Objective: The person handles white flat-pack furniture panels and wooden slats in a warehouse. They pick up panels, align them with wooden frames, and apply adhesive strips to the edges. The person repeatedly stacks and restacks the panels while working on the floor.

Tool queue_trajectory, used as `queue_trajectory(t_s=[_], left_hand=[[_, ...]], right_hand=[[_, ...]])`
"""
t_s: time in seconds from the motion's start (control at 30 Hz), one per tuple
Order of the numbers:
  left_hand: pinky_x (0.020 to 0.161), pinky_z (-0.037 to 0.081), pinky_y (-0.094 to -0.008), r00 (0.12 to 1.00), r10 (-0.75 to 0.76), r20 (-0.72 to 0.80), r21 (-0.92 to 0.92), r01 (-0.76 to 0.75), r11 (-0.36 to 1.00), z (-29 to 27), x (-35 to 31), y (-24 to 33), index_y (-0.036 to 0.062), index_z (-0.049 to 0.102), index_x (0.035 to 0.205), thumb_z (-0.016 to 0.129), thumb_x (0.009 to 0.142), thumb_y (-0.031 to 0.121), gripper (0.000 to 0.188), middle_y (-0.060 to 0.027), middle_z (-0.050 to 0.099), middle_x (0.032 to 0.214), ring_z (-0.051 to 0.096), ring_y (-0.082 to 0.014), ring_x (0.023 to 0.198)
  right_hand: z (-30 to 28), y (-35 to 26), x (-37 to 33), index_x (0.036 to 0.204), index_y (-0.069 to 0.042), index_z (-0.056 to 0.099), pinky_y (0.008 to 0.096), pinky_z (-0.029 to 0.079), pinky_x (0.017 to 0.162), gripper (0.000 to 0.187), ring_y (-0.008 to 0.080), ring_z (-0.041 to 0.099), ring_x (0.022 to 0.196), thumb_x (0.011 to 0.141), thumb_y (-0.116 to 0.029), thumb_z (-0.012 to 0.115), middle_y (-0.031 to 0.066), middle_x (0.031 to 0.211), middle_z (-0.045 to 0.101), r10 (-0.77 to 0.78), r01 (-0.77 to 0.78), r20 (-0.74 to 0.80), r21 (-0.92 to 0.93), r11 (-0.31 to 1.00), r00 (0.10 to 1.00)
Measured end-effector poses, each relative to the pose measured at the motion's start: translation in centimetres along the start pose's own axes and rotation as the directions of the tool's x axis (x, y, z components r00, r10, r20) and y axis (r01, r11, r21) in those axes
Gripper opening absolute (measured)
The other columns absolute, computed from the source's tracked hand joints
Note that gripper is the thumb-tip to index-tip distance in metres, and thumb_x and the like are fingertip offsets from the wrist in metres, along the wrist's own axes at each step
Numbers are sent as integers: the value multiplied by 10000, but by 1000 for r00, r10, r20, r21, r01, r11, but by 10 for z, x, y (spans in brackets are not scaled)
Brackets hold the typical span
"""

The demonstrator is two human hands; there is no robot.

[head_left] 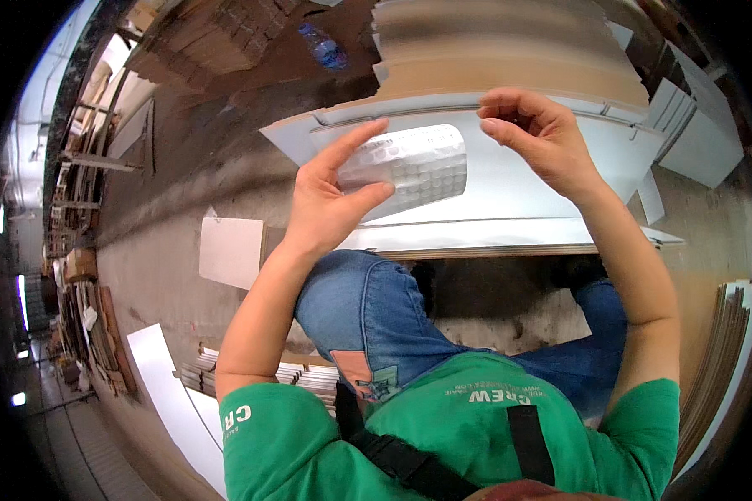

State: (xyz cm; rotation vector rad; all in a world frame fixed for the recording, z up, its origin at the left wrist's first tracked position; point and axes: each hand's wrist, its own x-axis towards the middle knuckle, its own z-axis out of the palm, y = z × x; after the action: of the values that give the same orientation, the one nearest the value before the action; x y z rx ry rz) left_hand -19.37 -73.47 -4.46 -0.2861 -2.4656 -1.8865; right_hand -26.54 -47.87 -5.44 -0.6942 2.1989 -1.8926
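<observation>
My left hand holds a curved sheet of round stickers by its left side, thumb below and fingers above. Rows of small pale dots show across the sheet. To the right, my right hand is raised, its thumb and forefinger drawn close in a pinch. Whatever may be between those fingertips is too small to make out. Beneath both hands lies a stack of white flat cardboard pieces, with slots cut along the far side.
Beyond the white stack lies a large pile of brown cardboard sheets. A blue-tinted plastic bottle lies on the floor at far left. A pale box stands left of my arm. More cardboard stacks stand at right.
</observation>
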Motion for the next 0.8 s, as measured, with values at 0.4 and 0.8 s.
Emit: queue_trajectory(t_s=[0.4, 0.8], left_hand=[[815, 453, -246, 995, -44, 93, 25, 42, 999, 4, -4, 4, 46, 635, 1034, 653, 706, -14, 334, -45, 633, 979, 572, -113, 906], [721, 464, -232, 985, -141, -104, 184, 158, 970, 2, 4, 0, 40, 604, 1087, 740, 706, 135, 415, -56, 637, 897, 575, -103, 820]], right_hand=[[22, -6, 2, 1009, -57, 592, 267, 446, 660, 253, 169, 531, 777, 783, -152, 655, 57, 909, 574, -195, 271, 241, -346, 898, 951], [24, 5, -3, 892, -19, 579, 305, 426, 589, 161, 215, 520, 640, 810, -150, 622, 98, 733, 556, -269, 349, 280, -290, 891, 922]])
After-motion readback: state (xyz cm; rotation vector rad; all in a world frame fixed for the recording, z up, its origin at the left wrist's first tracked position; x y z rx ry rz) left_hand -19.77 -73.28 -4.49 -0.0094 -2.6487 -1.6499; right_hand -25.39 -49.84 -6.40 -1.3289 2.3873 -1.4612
